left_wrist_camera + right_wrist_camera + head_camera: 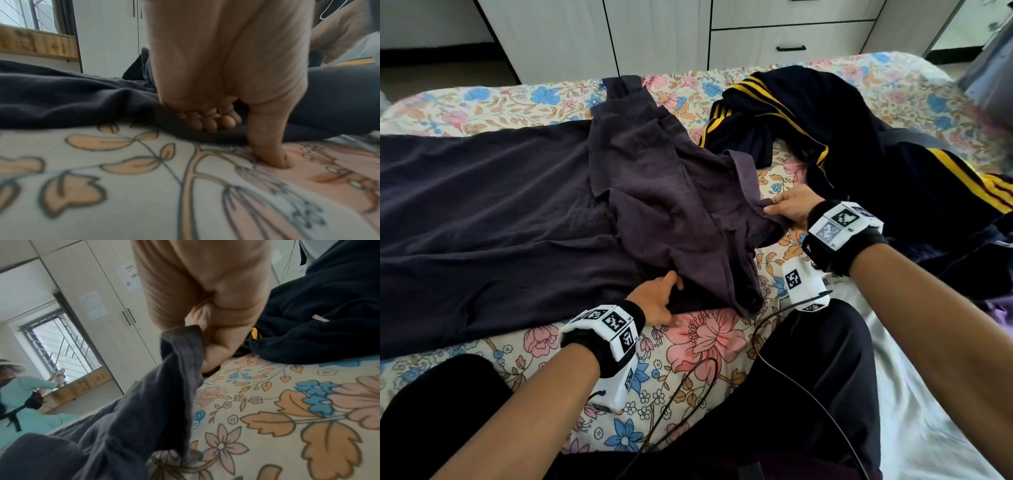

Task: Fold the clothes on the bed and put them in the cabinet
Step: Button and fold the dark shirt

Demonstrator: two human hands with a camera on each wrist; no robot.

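Observation:
A dark purple-grey garment (517, 205) lies spread over the floral bed sheet (705, 335), with one part folded over in the middle. My left hand (661, 298) sits at its near edge. In the left wrist view its fingers (209, 123) curl onto the dark cloth (61, 100) while the thumb presses into the sheet. My right hand (787, 209) pinches the folded part's right edge and lifts it a little. The right wrist view shows that cloth (133, 418) hanging from the right hand (205, 305). The white cabinet (654, 34) stands behind the bed.
A navy tracksuit with yellow stripes (859, 137) is heaped at the back right, close to my right hand. My knees in dark trousers (815, 377) rest on the bed, with black cables (767, 342) across them. Another person (24, 394) stands near the window.

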